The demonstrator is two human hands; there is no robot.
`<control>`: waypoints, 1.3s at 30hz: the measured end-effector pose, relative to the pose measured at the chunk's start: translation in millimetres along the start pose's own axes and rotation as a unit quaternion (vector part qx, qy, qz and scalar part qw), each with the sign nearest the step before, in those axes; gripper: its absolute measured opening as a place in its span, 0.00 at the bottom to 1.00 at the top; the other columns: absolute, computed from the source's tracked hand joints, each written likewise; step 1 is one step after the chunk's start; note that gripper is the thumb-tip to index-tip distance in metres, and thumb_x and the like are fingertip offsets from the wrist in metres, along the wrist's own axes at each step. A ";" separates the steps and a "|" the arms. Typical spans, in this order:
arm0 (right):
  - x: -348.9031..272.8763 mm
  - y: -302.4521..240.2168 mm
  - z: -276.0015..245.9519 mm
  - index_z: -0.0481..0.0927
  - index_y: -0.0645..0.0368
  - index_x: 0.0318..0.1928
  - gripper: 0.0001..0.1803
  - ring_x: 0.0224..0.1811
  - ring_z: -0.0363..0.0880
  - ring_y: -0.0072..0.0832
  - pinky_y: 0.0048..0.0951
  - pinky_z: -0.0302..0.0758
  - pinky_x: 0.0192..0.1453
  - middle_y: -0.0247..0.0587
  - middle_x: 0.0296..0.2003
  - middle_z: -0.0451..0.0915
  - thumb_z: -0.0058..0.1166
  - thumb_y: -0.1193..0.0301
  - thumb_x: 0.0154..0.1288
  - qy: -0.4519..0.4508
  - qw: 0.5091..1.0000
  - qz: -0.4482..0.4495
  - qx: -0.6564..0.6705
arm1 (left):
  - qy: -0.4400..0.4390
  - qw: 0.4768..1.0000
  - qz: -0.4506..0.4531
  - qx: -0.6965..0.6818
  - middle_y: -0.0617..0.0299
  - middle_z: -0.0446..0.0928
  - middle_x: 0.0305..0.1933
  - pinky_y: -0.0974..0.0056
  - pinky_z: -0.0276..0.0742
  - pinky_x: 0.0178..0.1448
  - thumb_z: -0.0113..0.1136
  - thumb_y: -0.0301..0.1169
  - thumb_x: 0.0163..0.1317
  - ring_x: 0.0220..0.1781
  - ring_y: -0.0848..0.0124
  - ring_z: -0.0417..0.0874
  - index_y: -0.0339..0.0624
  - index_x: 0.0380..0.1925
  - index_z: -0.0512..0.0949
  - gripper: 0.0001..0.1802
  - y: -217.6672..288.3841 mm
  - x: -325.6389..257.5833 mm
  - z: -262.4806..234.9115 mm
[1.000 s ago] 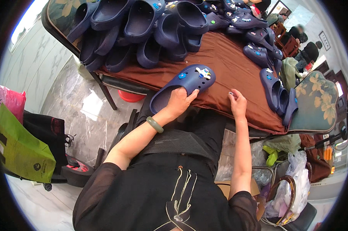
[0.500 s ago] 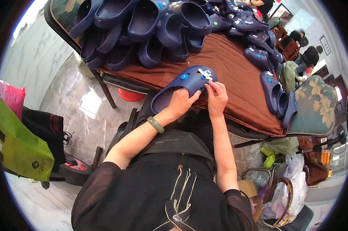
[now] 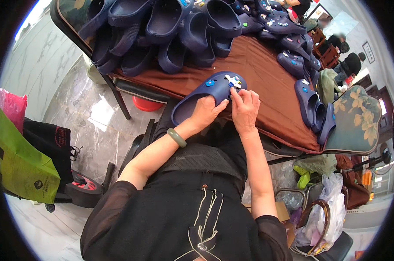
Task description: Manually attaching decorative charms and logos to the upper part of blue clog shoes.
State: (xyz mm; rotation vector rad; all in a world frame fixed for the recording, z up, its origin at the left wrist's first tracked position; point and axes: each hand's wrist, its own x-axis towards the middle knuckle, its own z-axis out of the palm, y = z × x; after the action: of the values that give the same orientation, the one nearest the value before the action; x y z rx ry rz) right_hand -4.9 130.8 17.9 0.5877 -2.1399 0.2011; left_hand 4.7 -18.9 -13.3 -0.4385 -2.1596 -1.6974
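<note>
A navy blue clog (image 3: 185, 105) rests tilted over my lap at the table's near edge, its toe pointing up to the right. My left hand (image 3: 205, 114) grips it, with fingers reaching inside the foot opening and the thumb near the rim. Two charms sit on its upper: a blue flower charm (image 3: 210, 83) and a white figure charm (image 3: 234, 81). My right hand (image 3: 245, 109) is closed in a pinch against the clog's upper, just below the white charm. Whatever lies between those fingertips is hidden or too small to name.
Plain navy clogs (image 3: 164, 21) are heaped at the table's far left. Charm-decorated clogs (image 3: 292, 63) line its far right side, and several more (image 3: 308, 98) lie near the right corner. A brown cloth (image 3: 253, 61) covers the table. A red basin (image 3: 147, 103) stands beneath it.
My right hand has shifted slightly left and turned, so its fingertips press closer to the white charm. My left hand keeps its grip on the clog.
</note>
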 end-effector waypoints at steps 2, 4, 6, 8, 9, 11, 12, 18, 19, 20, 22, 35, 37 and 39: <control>-1.1 4.2 -1.1 0.83 0.47 0.41 0.13 0.42 0.69 0.32 0.35 0.66 0.44 0.31 0.33 0.73 0.61 0.70 0.51 -0.005 0.999 0.027 0.040 | -0.009 1.000 -0.011 0.024 0.43 0.79 0.30 0.57 0.76 0.37 0.62 0.38 0.57 0.34 0.51 0.82 0.31 0.34 0.77 0.18 -2.0 -0.5 0.0; -2.2 12.0 2.9 0.84 0.46 0.39 0.10 0.40 0.69 0.32 0.34 0.66 0.44 0.33 0.32 0.74 0.61 0.70 0.54 -0.002 0.988 0.086 0.129 | -0.017 0.998 -0.021 0.048 0.43 0.79 0.30 0.58 0.76 0.37 0.62 0.39 0.57 0.34 0.52 0.82 0.31 0.34 0.77 0.18 -3.0 -1.9 0.9; -2.2 11.4 5.9 0.85 0.49 0.38 0.09 0.40 0.69 0.32 0.33 0.67 0.45 0.35 0.32 0.74 0.62 0.70 0.54 -0.010 0.973 0.128 0.192 | -0.004 1.000 0.006 0.022 0.43 0.79 0.29 0.57 0.75 0.37 0.62 0.39 0.56 0.34 0.52 0.82 0.31 0.34 0.77 0.18 -2.8 -2.6 0.0; -2.0 11.6 7.8 0.85 0.52 0.38 0.09 0.39 0.69 0.32 0.31 0.67 0.46 0.37 0.31 0.74 0.62 0.71 0.54 -0.020 0.952 0.172 0.254 | 0.003 1.000 0.016 0.004 0.43 0.79 0.29 0.57 0.75 0.37 0.62 0.39 0.56 0.34 0.52 0.82 0.31 0.34 0.77 0.18 -1.2 -2.7 0.9; -1.0 13.6 8.0 0.85 0.52 0.37 0.09 0.38 0.70 0.32 0.30 0.67 0.46 0.36 0.31 0.74 0.63 0.71 0.53 -0.029 0.941 0.193 0.276 | 0.010 1.000 0.026 -0.013 0.43 0.79 0.29 0.58 0.75 0.37 0.62 0.39 0.56 0.34 0.52 0.82 0.31 0.33 0.77 0.18 -0.4 -3.5 0.8; 1.6 14.2 7.8 0.85 0.52 0.36 0.09 0.37 0.70 0.31 0.29 0.67 0.45 0.36 0.30 0.74 0.64 0.70 0.52 -0.039 0.929 0.217 0.297 | -0.004 1.000 0.010 0.009 0.44 0.79 0.29 0.58 0.75 0.37 0.62 0.39 0.56 0.34 0.53 0.82 0.31 0.33 0.78 0.18 -1.6 -2.6 -0.9; 3.7 13.5 6.8 0.85 0.50 0.35 0.08 0.38 0.70 0.31 0.32 0.67 0.44 0.34 0.30 0.74 0.64 0.69 0.51 -0.036 0.951 0.189 0.243 | -0.019 0.999 -0.003 0.031 0.44 0.79 0.29 0.58 0.75 0.37 0.61 0.40 0.57 0.34 0.53 0.82 0.32 0.33 0.78 0.18 -2.1 -1.4 -1.4; -3.8 14.7 24.6 0.85 0.44 0.36 0.08 0.38 0.70 0.32 0.34 0.66 0.44 0.31 0.28 0.74 0.63 0.68 0.54 0.047 0.990 0.075 0.107 | -0.020 0.999 -0.027 0.022 0.42 0.78 0.28 0.56 0.74 0.36 0.60 0.41 0.57 0.32 0.50 0.81 0.31 0.31 0.78 0.19 -1.0 11.2 -2.4; -6.0 15.0 27.3 0.85 0.44 0.36 0.08 0.38 0.70 0.32 0.34 0.66 0.44 0.31 0.28 0.74 0.63 0.68 0.54 0.047 0.990 0.074 0.108 | -0.012 0.999 -0.026 0.018 0.41 0.77 0.27 0.54 0.74 0.35 0.59 0.42 0.56 0.31 0.47 0.80 0.30 0.29 0.77 0.20 -0.5 13.7 -3.1; -6.3 15.9 28.9 0.85 0.47 0.37 0.08 0.37 0.71 0.31 0.33 0.67 0.44 0.33 0.28 0.75 0.63 0.69 0.55 0.033 0.978 0.138 0.154 | -0.012 0.999 -0.025 0.017 0.41 0.77 0.27 0.54 0.74 0.35 0.59 0.42 0.56 0.31 0.47 0.80 0.30 0.29 0.77 0.20 1.9 16.9 -4.6; -4.9 20.2 32.3 0.85 0.49 0.37 0.07 0.36 0.72 0.31 0.32 0.68 0.43 0.35 0.29 0.76 0.63 0.69 0.56 0.020 0.959 0.200 0.200 | -0.061 0.997 -0.052 0.016 0.45 0.80 0.34 0.58 0.74 0.43 0.59 0.39 0.58 0.39 0.54 0.82 0.32 0.38 0.78 0.19 6.6 22.7 -8.0; 5.2 16.7 18.4 0.84 0.59 0.37 0.09 0.39 0.75 0.27 0.27 0.71 0.46 0.39 0.34 0.77 0.62 0.69 0.57 -0.074 0.868 0.323 0.370 | -0.015 1.000 0.001 0.023 0.42 0.78 0.29 0.55 0.75 0.37 0.59 0.42 0.57 0.33 0.48 0.80 0.31 0.34 0.78 0.20 4.0 7.3 -5.1; 5.0 8.1 14.5 0.84 0.57 0.37 0.08 0.39 0.74 0.30 0.29 0.70 0.47 0.39 0.36 0.77 0.60 0.70 0.58 -0.047 0.916 0.265 0.298 | -0.003 1.000 0.017 0.008 0.42 0.77 0.28 0.55 0.75 0.36 0.60 0.41 0.57 0.33 0.48 0.80 0.32 0.33 0.78 0.19 -0.2 7.0 -4.6; -0.8 9.9 17.7 0.84 0.57 0.36 0.08 0.39 0.73 0.28 0.27 0.70 0.47 0.38 0.36 0.76 0.61 0.71 0.56 -0.026 0.925 0.254 0.282 | -0.019 1.000 0.010 0.016 0.43 0.78 0.30 0.56 0.75 0.38 0.61 0.42 0.57 0.34 0.50 0.81 0.33 0.36 0.78 0.19 -0.1 7.2 -3.5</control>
State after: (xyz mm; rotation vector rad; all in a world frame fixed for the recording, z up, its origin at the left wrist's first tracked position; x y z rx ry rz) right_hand -22.0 133.6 7.4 0.3355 -2.2482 1.1278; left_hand -1.4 -22.1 -9.3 -0.4858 -2.1982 -1.6557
